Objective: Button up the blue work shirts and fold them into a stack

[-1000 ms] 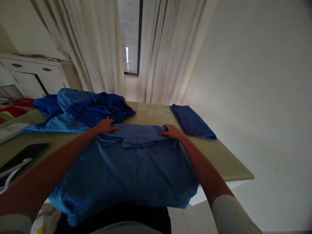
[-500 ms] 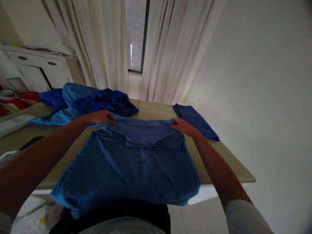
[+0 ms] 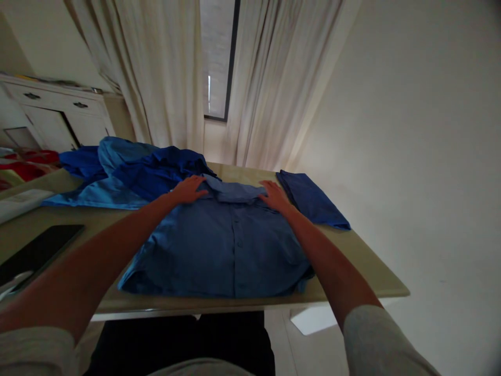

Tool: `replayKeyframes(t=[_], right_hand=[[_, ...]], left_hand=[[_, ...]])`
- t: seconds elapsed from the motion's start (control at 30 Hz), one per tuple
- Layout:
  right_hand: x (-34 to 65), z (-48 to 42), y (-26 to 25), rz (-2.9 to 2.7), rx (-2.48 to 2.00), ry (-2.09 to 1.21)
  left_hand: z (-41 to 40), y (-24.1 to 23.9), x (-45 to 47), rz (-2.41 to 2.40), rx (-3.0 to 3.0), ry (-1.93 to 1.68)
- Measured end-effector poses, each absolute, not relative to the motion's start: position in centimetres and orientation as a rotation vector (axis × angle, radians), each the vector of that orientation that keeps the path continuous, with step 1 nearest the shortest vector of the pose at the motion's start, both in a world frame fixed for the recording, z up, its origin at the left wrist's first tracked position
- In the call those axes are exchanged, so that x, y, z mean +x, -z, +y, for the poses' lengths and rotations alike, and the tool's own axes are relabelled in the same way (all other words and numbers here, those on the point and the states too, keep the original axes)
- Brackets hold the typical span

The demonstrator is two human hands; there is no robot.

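Observation:
A blue button-up shirt (image 3: 219, 245) lies spread on the table in front of me, its collar at the far side and its button line running toward me. At the collar's left, my left hand (image 3: 190, 189) rests on the cloth with its fingers stretched out. My right hand (image 3: 275, 195) lies on the collar's right side, fingers spread and flat. Neither hand grips the fabric. Just beyond the right hand is a folded dark blue garment (image 3: 313, 201). Past the left hand sits a heap of blue clothes (image 3: 133, 167).
On the table's (image 3: 364, 263) left side lie a dark phone (image 3: 43, 248) with a white cable (image 3: 13, 284) and a flat white object (image 3: 23, 203). A wall (image 3: 430, 156) borders the right. Curtains (image 3: 160, 78) and a cabinet (image 3: 58, 112) stand behind.
The shirt has moved away from me, and its lower edge now lies on the tabletop instead of hanging over the front. Both hands have released the collar and moved closer together.

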State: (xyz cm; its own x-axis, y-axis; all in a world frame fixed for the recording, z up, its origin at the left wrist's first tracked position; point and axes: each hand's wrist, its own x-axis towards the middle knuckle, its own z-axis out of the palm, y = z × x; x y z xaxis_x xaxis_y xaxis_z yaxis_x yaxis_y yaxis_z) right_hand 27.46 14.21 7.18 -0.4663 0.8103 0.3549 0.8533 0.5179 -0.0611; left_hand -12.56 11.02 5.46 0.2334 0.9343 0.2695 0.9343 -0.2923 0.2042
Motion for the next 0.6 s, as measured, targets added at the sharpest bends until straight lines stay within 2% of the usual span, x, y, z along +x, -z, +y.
replayKeyframes(t=[0.07,0.13,0.27,0.43,0.6], right_hand=[[26.7,12.9,-4.9,-2.589,-1.317,0.11],[26.0,12.1,-3.4,-2.648,-1.324,0.061],[24.7,11.9,-2.1,-2.613,-1.406,0.042],[23.9,12.0,-1.8,-2.544,-1.476,0.197],[25.0,11.1,-2.0,-2.64,-1.339,0.174]], left_hand=[[9.9,-2.8,-12.4,1.802,2.474,-0.3],[9.1,-1.1,-12.5,1.866,2.427,-0.212],[8.0,-0.1,-12.3,1.86,2.508,-0.286],[6.3,0.6,-12.0,1.829,2.473,-0.288],[4.0,1.0,-12.2,1.858,2.481,-0.352]])
